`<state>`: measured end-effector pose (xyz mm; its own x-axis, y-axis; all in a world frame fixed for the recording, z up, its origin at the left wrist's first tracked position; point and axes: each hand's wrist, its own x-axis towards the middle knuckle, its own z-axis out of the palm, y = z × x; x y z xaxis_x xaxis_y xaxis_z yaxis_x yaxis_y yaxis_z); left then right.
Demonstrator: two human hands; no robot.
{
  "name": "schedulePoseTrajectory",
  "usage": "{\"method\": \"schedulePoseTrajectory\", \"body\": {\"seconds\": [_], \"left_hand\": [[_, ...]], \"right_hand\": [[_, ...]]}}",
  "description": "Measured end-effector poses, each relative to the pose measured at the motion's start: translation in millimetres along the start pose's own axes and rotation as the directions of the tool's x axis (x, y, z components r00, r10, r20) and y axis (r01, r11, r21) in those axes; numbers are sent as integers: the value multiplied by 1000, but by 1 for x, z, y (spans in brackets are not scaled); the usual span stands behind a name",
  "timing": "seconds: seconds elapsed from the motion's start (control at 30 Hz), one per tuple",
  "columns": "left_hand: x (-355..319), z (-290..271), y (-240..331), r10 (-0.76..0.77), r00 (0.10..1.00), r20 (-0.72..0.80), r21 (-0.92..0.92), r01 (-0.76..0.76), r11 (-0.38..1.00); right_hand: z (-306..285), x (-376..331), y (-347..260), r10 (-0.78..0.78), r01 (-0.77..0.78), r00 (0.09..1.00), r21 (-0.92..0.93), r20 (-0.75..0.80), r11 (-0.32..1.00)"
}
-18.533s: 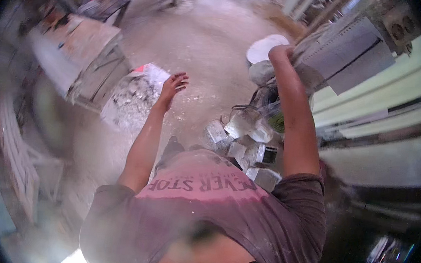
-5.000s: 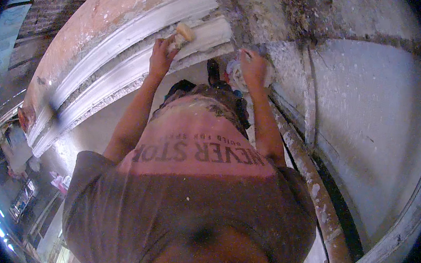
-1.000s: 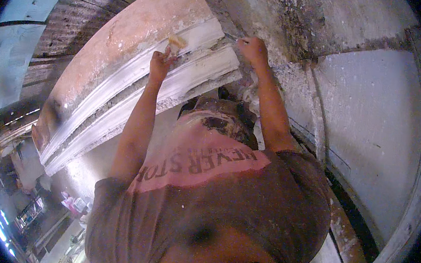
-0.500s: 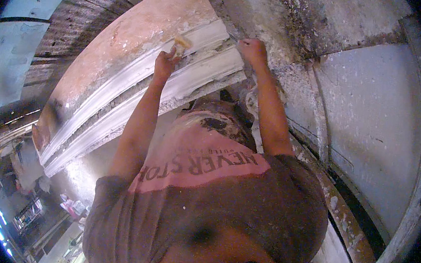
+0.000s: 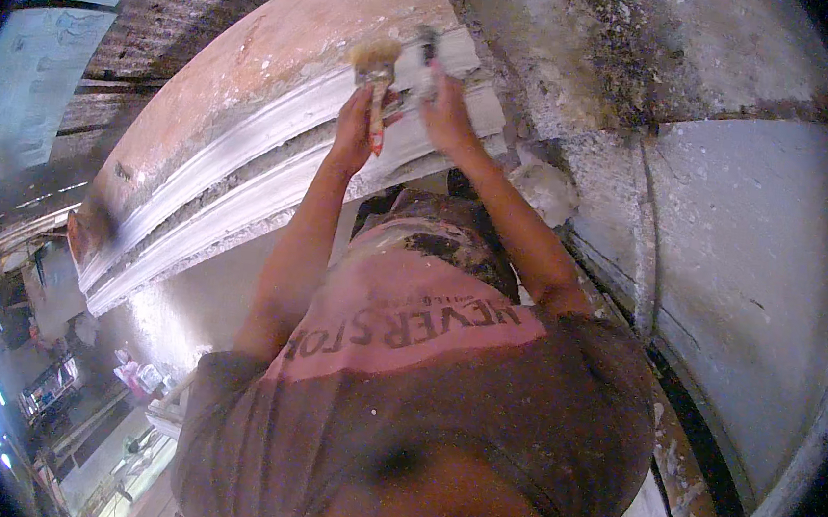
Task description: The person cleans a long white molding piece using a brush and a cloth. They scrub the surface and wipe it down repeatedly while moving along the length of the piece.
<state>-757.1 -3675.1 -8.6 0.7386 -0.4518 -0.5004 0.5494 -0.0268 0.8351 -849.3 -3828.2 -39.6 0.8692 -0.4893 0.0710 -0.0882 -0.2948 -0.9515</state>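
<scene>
Pale bristles (image 5: 373,55) cap the brush (image 5: 378,78) gripped in the left hand (image 5: 354,125); the right hand (image 5: 449,119) grasps a blurred tool (image 5: 427,48), kind indeterminable. Brush judged light and soft-ended, best held by its handle (image 5: 376,142). Beyond both hands lies white moulding (image 5: 252,195).

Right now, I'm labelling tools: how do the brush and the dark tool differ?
The brush, in the left hand, has tan bristles; the tool, in the right hand, looks dark. The brush's red handle end shows; the tool is blurred. Both are held near the white molding.
</scene>
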Motion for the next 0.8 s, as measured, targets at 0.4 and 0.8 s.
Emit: {"method": "schedulePoseTrajectory", "body": {"seconds": [0.4,0.8], "left_hand": [[-17,-31,26,137,967,217,502,-230,834],[-8,-65,26,6,889,458,137,-78,987]], "right_hand": [[89,16,-25,228,-234,958,12,173,972],[97,-7,-36,466,-358,883,556,-60,750]]}}
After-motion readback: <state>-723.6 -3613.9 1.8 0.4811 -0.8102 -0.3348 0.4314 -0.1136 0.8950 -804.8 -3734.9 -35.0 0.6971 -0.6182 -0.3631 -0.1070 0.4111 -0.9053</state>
